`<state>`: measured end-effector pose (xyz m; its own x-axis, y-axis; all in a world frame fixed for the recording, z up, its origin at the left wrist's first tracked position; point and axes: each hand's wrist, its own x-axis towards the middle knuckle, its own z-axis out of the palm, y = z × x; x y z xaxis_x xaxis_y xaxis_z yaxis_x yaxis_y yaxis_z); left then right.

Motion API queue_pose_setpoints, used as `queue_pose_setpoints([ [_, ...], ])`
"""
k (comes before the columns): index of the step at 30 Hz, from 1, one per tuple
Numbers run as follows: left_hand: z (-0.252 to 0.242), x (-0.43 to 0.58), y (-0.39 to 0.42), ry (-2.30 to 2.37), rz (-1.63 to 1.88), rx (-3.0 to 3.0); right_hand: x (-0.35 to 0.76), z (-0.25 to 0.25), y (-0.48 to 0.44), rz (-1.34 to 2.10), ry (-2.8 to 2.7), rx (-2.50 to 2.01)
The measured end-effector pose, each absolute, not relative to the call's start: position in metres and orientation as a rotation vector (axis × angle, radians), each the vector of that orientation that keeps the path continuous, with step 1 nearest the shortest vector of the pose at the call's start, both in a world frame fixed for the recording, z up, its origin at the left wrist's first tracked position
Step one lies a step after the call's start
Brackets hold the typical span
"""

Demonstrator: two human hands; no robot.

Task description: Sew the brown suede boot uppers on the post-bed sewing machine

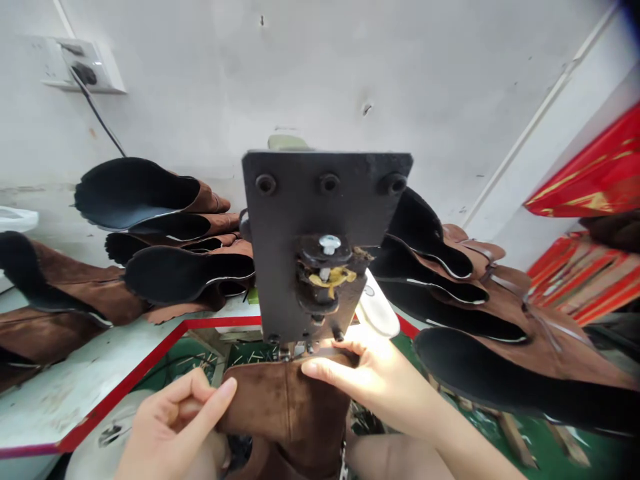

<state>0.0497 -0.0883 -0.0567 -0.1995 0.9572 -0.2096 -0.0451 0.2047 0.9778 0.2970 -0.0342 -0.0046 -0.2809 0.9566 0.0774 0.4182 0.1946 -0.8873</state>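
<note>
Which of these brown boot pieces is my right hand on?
The brown suede piece below the black plate, right hand at its top edge; others lie to either side.

We can read no text, label, brand or number anywhere: to us, the gold marks point(598, 200) on the red material point(595, 170) at right are illegible.

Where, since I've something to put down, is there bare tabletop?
On the left tabletop, between the red edging and the brown uppers. Crowded: beneath the black plate, around the held piece, and rightward, where more uppers pile.
</note>
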Motion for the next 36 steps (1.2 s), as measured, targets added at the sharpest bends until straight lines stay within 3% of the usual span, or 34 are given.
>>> queue_pose_setpoints([
  [5,-0.055,0.042,-0.08,1.276,1.163,0.882,0.285,-0.004,-0.035,1.259,-1.722,-1.225],
  [10,-0.017,0.06,-0.056,1.356,0.9,1.597,0.283,0.002,-0.035,1.299,-1.724,-1.154],
  [13,-0.005,0.07,-0.048,1.292,0.767,1.734,0.289,0.001,-0.035,1.317,-1.7,-1.211],
  [19,-0.012,0.085,-0.054,1.471,0.879,1.598,0.302,-0.001,-0.035,1.143,-1.73,-1.373],
  [30,-0.013,0.069,-0.065,1.525,1.015,1.543,0.288,0.0,-0.034,1.363,-1.728,-1.221],
  [36,-0.032,0.051,-0.073,1.651,1.117,1.282,0.316,0.009,-0.028,1.085,-2.062,-1.482],
])
